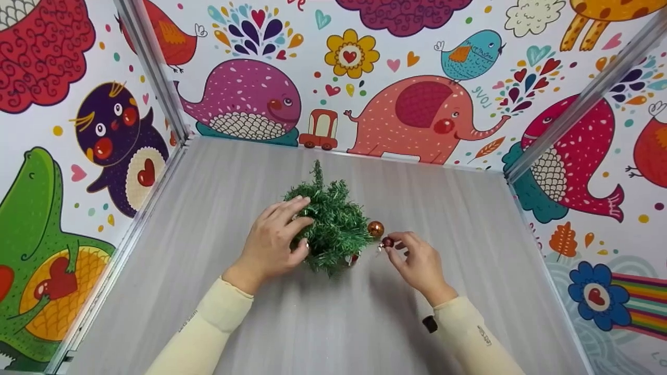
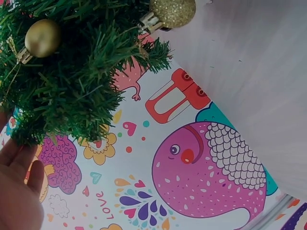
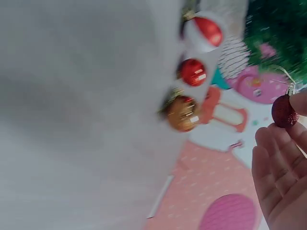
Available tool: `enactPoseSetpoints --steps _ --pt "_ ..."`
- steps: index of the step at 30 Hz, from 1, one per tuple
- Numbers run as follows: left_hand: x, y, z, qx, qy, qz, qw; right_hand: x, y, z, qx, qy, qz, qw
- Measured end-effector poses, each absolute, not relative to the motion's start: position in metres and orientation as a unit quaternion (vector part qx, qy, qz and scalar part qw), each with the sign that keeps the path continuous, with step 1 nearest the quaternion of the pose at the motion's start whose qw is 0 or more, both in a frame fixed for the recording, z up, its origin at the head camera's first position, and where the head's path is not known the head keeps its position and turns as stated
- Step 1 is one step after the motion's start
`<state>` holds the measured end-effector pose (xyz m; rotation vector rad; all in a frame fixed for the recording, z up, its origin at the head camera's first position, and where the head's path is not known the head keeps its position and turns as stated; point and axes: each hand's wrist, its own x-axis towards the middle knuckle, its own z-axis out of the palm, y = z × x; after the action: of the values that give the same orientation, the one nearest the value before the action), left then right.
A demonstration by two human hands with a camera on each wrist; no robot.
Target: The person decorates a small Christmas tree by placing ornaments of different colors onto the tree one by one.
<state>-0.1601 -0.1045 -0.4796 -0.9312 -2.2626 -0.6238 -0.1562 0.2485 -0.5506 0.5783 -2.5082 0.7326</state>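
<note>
A small green artificial Christmas tree [image 1: 333,224] stands on the table. My left hand [image 1: 276,237] rests against its left side, fingers among the branches. In the left wrist view, a shiny gold ball [image 2: 43,38] and a glittery gold ball [image 2: 173,10] are on the branches, and the left hand's fingers [image 2: 19,160] touch the branch tips. To the right of the tree, my right hand [image 1: 419,260] pinches a dark red glittery bauble [image 3: 284,112] between thumb and fingers. Its silver cap and thin loop show.
On the table near the tree's right side lie a copper-orange ball [image 1: 375,229], a shiny red ball [image 3: 193,72] and a red-and-white ball [image 3: 206,33]. Walls printed with cartoon animals and metal corner rails [image 1: 156,73] enclose the grey table [image 1: 234,172].
</note>
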Motion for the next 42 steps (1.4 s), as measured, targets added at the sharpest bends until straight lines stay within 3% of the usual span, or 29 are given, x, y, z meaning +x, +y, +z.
enactPoseSetpoints --steps 13,19,42 --pt "-0.159 -0.102 -0.479 -0.357 -0.850 -0.233 0.311 -0.135 0.211 -0.513 0.289 -0.863 0.320 0.263" --pt "-0.160 -0.102 -0.479 -0.361 -0.844 -0.233 0.321 -0.129 0.193 -0.502 0.304 -0.850 0.353 0.246" --pt "-0.152 -0.089 -0.482 -0.397 -0.811 -0.244 0.353 -0.124 0.153 -0.501 0.336 -0.820 0.390 0.250"
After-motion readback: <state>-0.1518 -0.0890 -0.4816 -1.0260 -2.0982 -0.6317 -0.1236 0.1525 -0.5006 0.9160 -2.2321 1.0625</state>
